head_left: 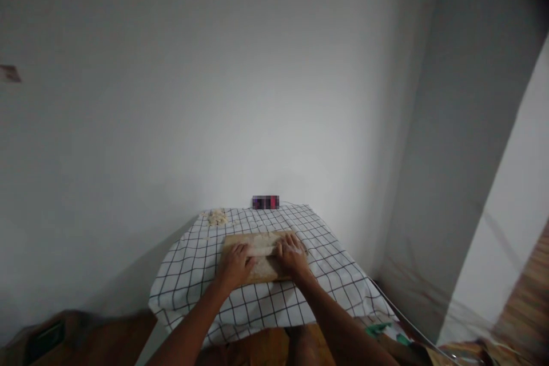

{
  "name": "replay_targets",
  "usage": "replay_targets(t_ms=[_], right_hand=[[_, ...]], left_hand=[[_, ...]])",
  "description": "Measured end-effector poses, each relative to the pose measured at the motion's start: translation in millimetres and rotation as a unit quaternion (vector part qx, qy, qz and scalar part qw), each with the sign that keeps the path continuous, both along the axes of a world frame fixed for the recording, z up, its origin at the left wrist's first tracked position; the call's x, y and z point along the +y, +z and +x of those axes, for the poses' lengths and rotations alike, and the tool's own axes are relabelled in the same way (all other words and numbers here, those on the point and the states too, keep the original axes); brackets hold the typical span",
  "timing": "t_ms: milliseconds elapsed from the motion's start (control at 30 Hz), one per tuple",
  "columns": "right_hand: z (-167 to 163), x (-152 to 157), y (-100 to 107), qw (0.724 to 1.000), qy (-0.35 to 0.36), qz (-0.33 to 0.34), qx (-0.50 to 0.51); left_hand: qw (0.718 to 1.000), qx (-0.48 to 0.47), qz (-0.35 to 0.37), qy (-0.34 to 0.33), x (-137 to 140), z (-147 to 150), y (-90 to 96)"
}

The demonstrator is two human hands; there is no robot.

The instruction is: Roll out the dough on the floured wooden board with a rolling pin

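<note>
A wooden board (268, 278) dusted with pale flour lies on the checked cloth, in the middle of the table. Across it runs a pale rolling pin (262, 251), its middle showing between my hands. My left hand (235, 263) is curled over the pin's left part. On the right part, my right hand (292, 253) presses down with bent fingers and has white powder on it. Both ends of the pin are mostly covered by the hands. Whether dough lies under the pin is hard to make out.
A white cloth with dark checks (189, 274) covers the table. A heap of pale pieces (217, 217) lies at the back left. A blurred-out dark and pink object (266, 202) stands against the wall (274, 97). A white cable (398, 311) runs past the right edge.
</note>
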State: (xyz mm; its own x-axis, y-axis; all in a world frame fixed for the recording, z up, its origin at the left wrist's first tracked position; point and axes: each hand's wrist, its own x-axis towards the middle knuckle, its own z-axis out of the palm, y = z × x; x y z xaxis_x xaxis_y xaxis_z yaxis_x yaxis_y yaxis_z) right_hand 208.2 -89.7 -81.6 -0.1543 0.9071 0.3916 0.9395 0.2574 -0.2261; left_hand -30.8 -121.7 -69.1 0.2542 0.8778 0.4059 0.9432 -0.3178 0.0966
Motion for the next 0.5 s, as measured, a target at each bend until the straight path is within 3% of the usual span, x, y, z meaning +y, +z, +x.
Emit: replay_targets(t_ms=[100,233,367,500], right_hand=[[1,-16,7,1.0,0.012,-0.022,0.005],[-7,-27,19,0.996,0.049,-0.072,0.023],[-26,-26,22,0.993,0.079,-0.088,0.017],[-38,-19,23,0.995,0.05,-0.081,0.0]], left_hand=[[0.999,-0.001,-0.038,0.002,-21,-3,9.0],[0.999,0.012,-0.038,-0.022,-36,-27,15.5],[0.999,0.002,-0.018,-0.041,-40,-51,2.0],[0.999,0.0,0.027,-0.018,-30,-49,-9.5]])
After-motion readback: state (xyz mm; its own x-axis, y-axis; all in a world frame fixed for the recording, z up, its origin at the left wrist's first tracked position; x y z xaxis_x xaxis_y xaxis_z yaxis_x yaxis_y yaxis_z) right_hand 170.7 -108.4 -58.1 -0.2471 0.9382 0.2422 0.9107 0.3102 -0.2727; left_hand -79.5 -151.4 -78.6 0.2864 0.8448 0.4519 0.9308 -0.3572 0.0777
